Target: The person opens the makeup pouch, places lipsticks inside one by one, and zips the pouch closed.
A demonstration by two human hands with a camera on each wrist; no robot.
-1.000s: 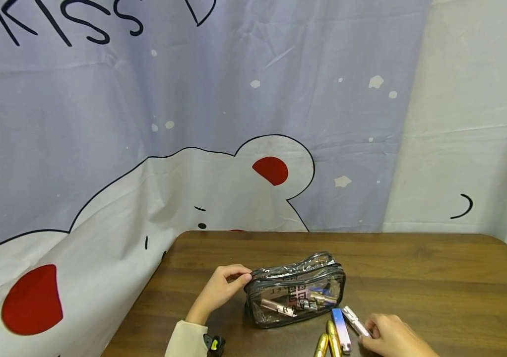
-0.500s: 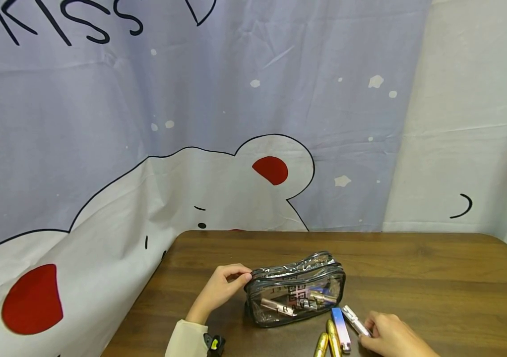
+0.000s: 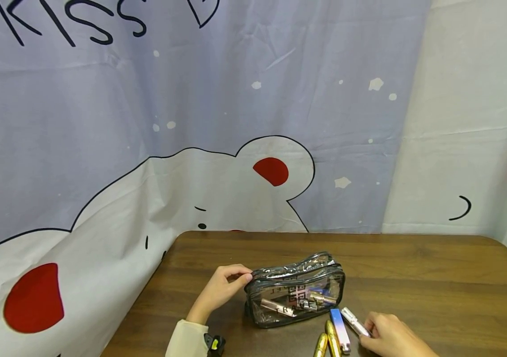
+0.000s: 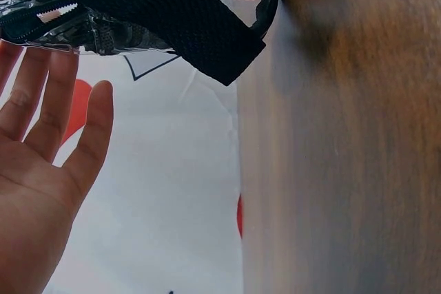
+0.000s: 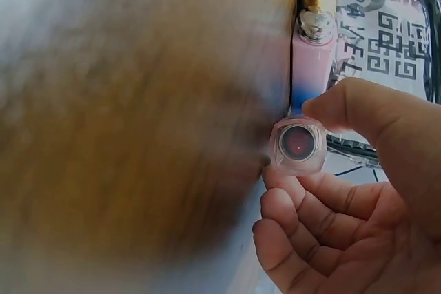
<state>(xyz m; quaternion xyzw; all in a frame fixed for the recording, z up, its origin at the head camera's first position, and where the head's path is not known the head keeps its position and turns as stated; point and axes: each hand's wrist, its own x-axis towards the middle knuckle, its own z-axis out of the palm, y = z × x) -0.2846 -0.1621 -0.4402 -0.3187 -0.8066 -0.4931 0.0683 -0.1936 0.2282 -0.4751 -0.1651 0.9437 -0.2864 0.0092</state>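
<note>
A clear pouch with black edging and dark lettering stands on the table. Several small tubes show through its wall, one of them a pinkish tube. My left hand pinches the pouch's left top corner between thumb and fingers; in the left wrist view a black fabric strap hangs beside that hand. Right of the pouch, my right hand holds a clear-and-silver cosmetic tube between thumb and fingers. The right wrist view looks straight at its squarish end, with a dark reddish centre.
A blue-to-pink tube lies just left of the held one. Two gold tubes, a longer one and a nearer one, lie beside it, toward the front. The brown wooden table ends at a printed curtain.
Both hands and the tubes keep their places. Only the head view has shifted very slightly.
</note>
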